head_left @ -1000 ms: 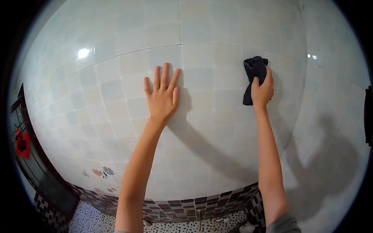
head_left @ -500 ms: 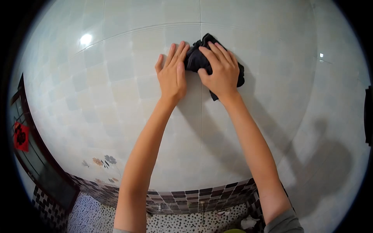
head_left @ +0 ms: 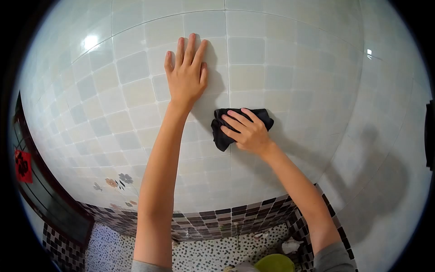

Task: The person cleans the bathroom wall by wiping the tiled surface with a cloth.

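Note:
My left hand [head_left: 186, 75] lies flat against the tiled wall [head_left: 247, 77], fingers spread and pointing up, with nothing in it. Lower and to the right, my right hand [head_left: 249, 131] presses a crumpled black cloth [head_left: 222, 136] to the wall. Its fingers rest over the cloth, and parts of the fabric stick out on both sides of the hand. The wall has pale grey, cream and white square tiles.
Dark mosaic tiles [head_left: 217, 223] run along the wall's foot above a pebble-patterned floor [head_left: 195, 254]. A green basin [head_left: 275, 263] stands at the bottom. On the left is a dark-framed door [head_left: 54, 206] with a red paper decoration [head_left: 22, 166].
My right hand has moved the black cloth down the wall and slightly left. My left hand has shifted a little up and left, apart from the cloth.

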{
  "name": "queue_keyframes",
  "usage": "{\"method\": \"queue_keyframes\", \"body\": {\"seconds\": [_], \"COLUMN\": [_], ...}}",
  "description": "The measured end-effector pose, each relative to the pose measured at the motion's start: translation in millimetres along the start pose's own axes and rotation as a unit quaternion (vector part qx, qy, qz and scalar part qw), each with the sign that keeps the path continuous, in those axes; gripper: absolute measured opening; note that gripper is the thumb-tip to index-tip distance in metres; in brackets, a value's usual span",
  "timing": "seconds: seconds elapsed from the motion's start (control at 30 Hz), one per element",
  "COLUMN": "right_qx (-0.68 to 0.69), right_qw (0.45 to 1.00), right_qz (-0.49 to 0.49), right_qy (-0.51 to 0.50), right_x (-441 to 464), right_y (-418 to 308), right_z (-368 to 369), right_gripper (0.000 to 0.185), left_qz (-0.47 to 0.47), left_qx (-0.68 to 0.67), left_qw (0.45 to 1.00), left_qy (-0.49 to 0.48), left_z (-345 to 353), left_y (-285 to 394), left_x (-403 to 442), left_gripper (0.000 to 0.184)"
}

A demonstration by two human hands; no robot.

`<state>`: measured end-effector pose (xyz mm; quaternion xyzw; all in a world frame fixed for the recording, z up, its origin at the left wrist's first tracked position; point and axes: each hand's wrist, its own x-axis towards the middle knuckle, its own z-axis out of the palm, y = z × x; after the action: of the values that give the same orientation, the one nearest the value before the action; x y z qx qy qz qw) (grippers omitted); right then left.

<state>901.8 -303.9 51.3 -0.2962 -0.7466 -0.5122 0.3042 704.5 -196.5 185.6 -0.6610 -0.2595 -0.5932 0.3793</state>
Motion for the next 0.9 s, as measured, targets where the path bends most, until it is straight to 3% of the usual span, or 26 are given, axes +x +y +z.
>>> {"method": "queue_keyframes", "body": {"seconds": [0.1, 0.37, 0.5, 0.63, 0.9], "right_qx": [-0.011, -0.085, -0.079, -0.056, -0.052], "right_qw": [1.000, 0.981, 0.964, 0.968, 0.987], "right_qz": [-0.011, 0.141, 0.201, 0.173, 0.091], "right_qy": [0.005, 0.103, 0.155, 0.175, 0.118], "right_x": [10, 90, 129, 115, 58], "right_y": [8, 79, 95, 89, 54], "right_z": [-8, -34, -36, -25, -11], "right_gripper": [0.024, 0.061, 0.059, 0.061, 0.059], "left_qz": [0.003, -0.001, -0.006, -0.007, -0.007], "left_qx": [-0.007, 0.002, 0.002, -0.010, -0.015], "left_qw": [1.000, 1.000, 1.000, 1.000, 1.000], "left_qy": [0.002, 0.002, 0.001, -0.002, 0.005], "left_z": [-2, -1, -4, -3, -3], "left_y": [-1, -1, 0, 0, 1], "left_x": [-2, 0, -2, 0, -2], "left_gripper": [0.061, 0.063, 0.062, 0.063, 0.062]}}
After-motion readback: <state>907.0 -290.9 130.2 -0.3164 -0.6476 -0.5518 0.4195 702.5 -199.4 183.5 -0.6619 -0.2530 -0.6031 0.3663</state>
